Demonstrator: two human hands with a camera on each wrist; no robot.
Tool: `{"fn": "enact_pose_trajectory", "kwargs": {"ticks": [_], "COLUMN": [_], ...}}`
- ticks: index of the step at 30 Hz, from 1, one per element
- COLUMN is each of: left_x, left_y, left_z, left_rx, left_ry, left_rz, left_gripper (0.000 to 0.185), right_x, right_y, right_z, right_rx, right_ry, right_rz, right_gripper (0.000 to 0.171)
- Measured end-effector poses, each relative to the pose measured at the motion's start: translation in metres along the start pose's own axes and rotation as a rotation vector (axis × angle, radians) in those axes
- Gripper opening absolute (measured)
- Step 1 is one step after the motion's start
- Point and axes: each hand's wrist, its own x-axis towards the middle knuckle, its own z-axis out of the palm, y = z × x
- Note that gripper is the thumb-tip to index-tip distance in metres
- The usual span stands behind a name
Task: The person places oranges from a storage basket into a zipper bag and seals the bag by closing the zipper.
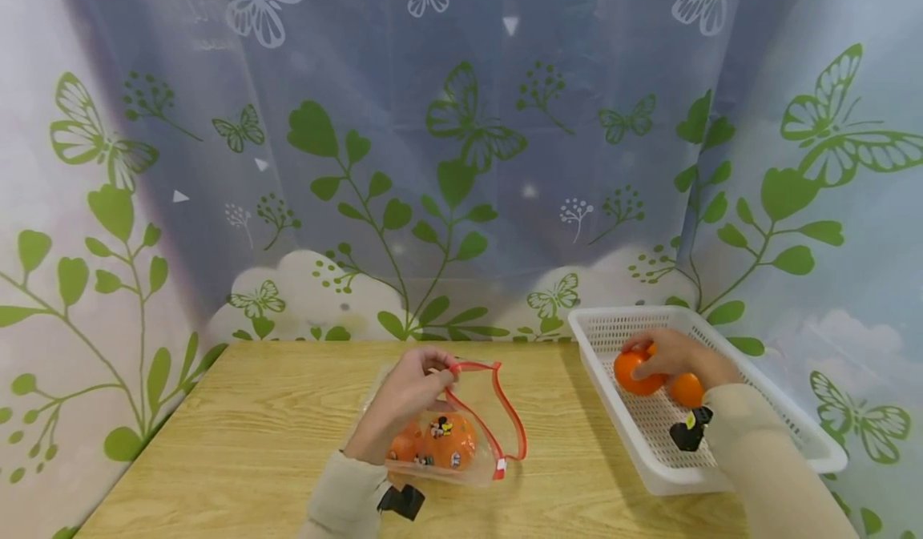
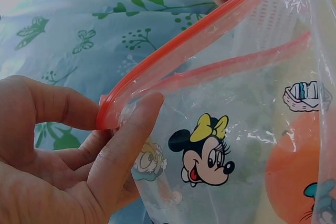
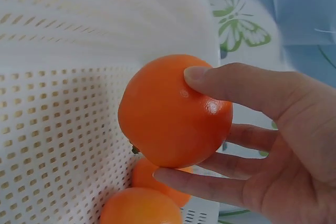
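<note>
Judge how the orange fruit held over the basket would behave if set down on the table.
The orange fruit looks round and smooth, so it would probably roll. Its glossy skin may be a bit slippery, though the right hand holds it with fingertips alone. It seems firm, not squashing.

Bare table point(image 1: 288, 411) left of the bag point(image 1: 461, 435); basket point(image 1: 598, 331) blocks right

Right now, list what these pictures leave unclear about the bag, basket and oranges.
- Count of oranges in the bag: head view, left hand and prints cover them.
- Oranges left in the basket: right hand hides some; right wrist view cuts them off.
- Bag's bottom: left wrist view, cut off.
</note>
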Motion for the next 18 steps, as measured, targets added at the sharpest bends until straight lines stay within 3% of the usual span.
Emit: {"fn": "enact_pose_trajectory", "kwargs": {"ticks": [18], "left_x": [-0.001], "left_y": [0.000], "left_z": [-0.001], "left_rx": [-0.001], "left_ry": [-0.011], "left_rz": [0.006], "left_gripper": [0.014], "right_x": [0.001], "right_y": [-0.029], "right_z": [-0.004], "right_rx": [0.068], "right_ry": [0.010], "right_rz": [-0.064], "right_gripper": [0.050]}}
